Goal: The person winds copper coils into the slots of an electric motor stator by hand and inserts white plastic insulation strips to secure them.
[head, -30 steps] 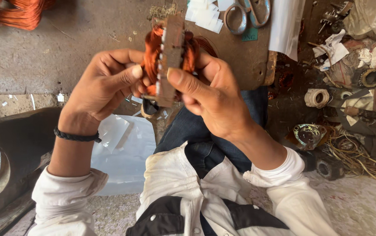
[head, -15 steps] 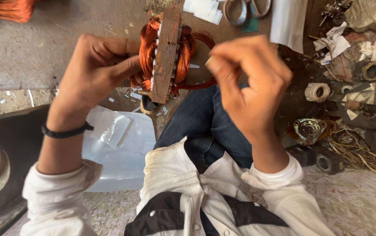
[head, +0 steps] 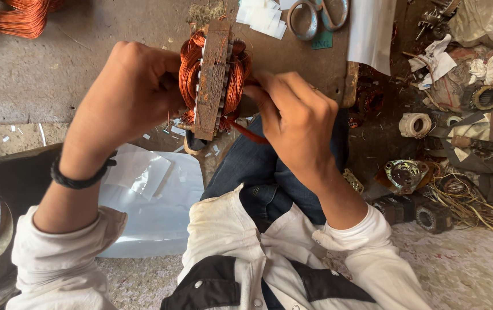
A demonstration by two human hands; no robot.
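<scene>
Left hand [head: 129, 95] and right hand [head: 292, 115] both clamp their grip on a rusty stator [head: 213, 77] wound with copper coils [head: 188, 72], over the table [head: 57, 74]; scissors [head: 318, 14] lie near.

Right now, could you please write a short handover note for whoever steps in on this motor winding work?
Left hand: gripping the left side of the stator, steadying it on edge against the workbench.
Right hand: fingertips pressed into the copper coil on the right side, near a red lead wire.
Nearby: scissors and cut paper slips lie on the bench beyond the stator.
Done: coils sit in the core on both sides.
Left: the right coil is not yet tucked; whether anything is tied cannot be seen.
</scene>
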